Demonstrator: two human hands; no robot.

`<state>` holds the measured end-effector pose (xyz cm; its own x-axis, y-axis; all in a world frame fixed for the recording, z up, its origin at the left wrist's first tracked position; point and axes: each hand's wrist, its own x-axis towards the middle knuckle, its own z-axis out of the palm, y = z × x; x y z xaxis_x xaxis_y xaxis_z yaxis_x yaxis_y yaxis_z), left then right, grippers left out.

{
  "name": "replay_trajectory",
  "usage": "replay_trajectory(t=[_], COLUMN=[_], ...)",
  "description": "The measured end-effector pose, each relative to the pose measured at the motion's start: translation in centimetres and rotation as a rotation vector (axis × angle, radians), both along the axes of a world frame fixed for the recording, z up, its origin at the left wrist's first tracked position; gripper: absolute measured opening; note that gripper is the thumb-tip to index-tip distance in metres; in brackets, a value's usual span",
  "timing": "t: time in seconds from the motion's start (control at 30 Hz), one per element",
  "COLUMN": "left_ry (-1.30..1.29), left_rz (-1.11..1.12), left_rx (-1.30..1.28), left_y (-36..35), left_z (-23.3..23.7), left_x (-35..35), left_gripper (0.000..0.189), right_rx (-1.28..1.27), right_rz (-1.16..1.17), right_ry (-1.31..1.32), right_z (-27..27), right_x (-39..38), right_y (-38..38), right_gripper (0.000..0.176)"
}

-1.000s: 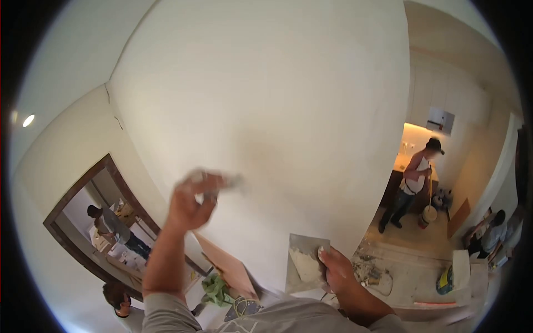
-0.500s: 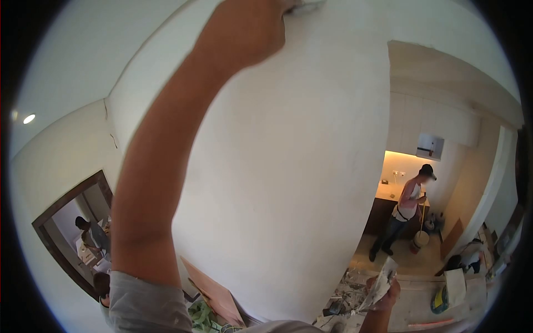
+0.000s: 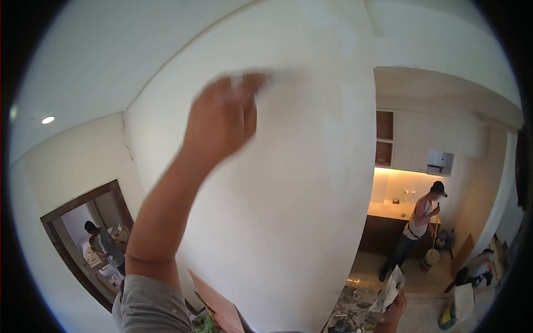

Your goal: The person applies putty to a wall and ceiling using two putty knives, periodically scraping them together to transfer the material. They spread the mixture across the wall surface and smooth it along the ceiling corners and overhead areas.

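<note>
My left hand (image 3: 219, 119) is raised in front of a pale wall (image 3: 277, 211), its fingers closed around a putty knife (image 3: 284, 75). The blade is smeared by motion and overlaps the upper part of the wall. Low on the right, my right hand (image 3: 396, 308) grips a flat trowel (image 3: 390, 289) tilted steeply upright. White putty lies on the trowel's face. Lighter patches show along the top and right side of the wall.
Through the right opening, a person (image 3: 419, 222) holds a long stick in a bucket (image 3: 430, 258). Another person (image 3: 105, 247) stands beyond the left doorway (image 3: 51, 222). Rubble (image 3: 350, 311) covers the floor near the wall's foot. Boards (image 3: 216, 302) lean at its base.
My left hand has come down from the top of the view with the putty knife. The view has tilted upward, showing more of the upper wall. The trowel stays in my right hand.
</note>
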<state>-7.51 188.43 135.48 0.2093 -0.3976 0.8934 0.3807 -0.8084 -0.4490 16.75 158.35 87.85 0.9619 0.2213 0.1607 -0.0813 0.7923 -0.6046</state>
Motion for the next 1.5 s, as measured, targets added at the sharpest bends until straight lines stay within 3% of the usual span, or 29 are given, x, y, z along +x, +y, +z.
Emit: replay_trajectory(t=[0.03,0.07,0.17,0.23,0.43,0.53,0.63,0.83,1.07,1.3,1.4,1.5], left_ry=[-0.063,-0.076,-0.174,-0.222,-0.248,-0.306,-0.329,-0.297,-0.16,-0.227,-0.121,-0.04], left_rz=[-0.074,-0.065,0.008,0.053,0.102,0.079,0.081,0.118,0.037,0.021,-0.009,-0.014], left_rx=[0.083,-0.005,0.03,0.062,0.072,0.154,0.176,0.077,0.176,0.199,0.05,0.093], left_y=[-0.1,-0.7,-0.5,-0.1,0.0,-0.3,-1.1,-2.1,-1.4,-2.0,-1.9,-1.6], left_z=[3.1,5.5,10.5,11.8,13.1,13.5,13.8,12.9,4.2,11.7,10.9,5.7], left_x=[0.6,1.0,3.1,4.6,7.1,7.6,8.1,8.6,5.5,5.6,5.6,5.6], left_gripper=[0.033,0.031,0.033,0.034,0.036,0.037,0.037,0.039,0.037,0.03,0.034,0.04], right_rx=[0.001,-0.018,-0.044,-0.017,-0.399,-0.695,-0.191,-0.149,-0.144,-0.162,-0.133,-0.062], right_rz=[-0.058,-0.051,0.009,0.097,-0.168,-0.366,-0.061,0.031,0.039,0.05,0.043,0.096], right_ry=[0.02,0.027,0.028,0.005,-0.076,-0.45,-0.065,-0.003,0.074,0.087,0.071,0.081], right_z=[0.0,0.3,0.0,-2.5,-0.9,-2.3,-2.9,-3.9,0.6,-3.0,-2.9,-2.7], right_x=[0.2,-0.2,-0.3,1.1,-0.9,-0.2,0.4,1.9,0.1,1.3,0.7,0.5], right_y=[0.4,0.6,0.2,-0.6,-2.5,-2.9,-2.4,-1.6,-1.7,-1.3,-1.1,-1.7], right_gripper=[0.04,0.041,0.042,0.044,0.043,0.044,0.044,0.047,0.051,0.049,0.048,0.048])
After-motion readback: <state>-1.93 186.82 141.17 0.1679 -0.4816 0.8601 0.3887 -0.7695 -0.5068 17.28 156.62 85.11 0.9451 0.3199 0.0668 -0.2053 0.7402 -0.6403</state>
